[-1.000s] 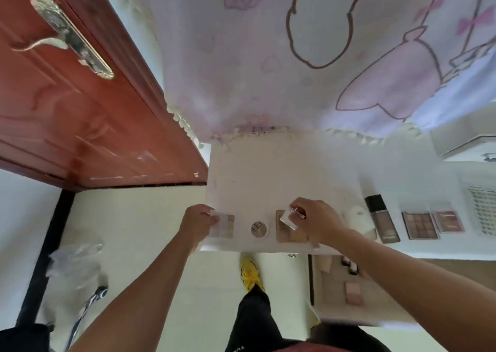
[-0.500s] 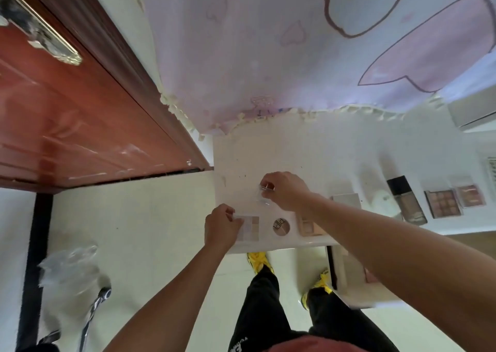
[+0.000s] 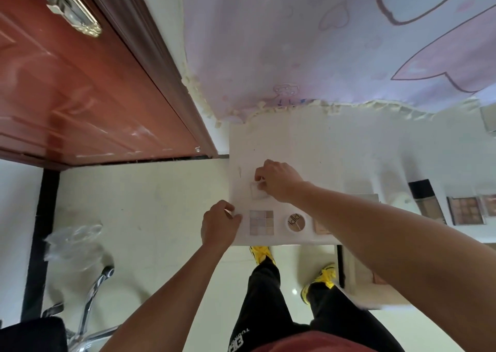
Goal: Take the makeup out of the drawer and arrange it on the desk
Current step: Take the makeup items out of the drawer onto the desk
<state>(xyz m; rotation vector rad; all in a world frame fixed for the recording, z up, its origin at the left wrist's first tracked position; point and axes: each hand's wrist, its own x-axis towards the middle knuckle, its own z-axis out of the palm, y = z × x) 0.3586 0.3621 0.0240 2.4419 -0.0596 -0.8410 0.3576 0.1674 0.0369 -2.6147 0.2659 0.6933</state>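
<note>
Progress looks well past halfway, judging from the one head view. Along the front edge of the desk (image 3: pixel 308 142), near its left front corner, a pale palette (image 3: pixel 261 223), a round compact (image 3: pixel 296 222) and a beige compact (image 3: pixel 320 228), half hidden under the right forearm, lie in a row. Toward the right end are a foundation bottle (image 3: pixel 426 201), a brown palette (image 3: pixel 465 210) and a pink palette (image 3: pixel 489 204). The right hand (image 3: pixel 279 181) pinches a small clear case (image 3: pixel 258 190) in curled fingers, low over or on the desk just behind the pale palette; contact is unclear. The left hand (image 3: pixel 218 224), fingers curled, pinches that palette's left rim at the desk's left edge. Under the front edge the drawer (image 3: pixel 357 271) stands open with at least one pinkish item (image 3: pixel 378 278) inside, so more probably remains to fetch.
</note>
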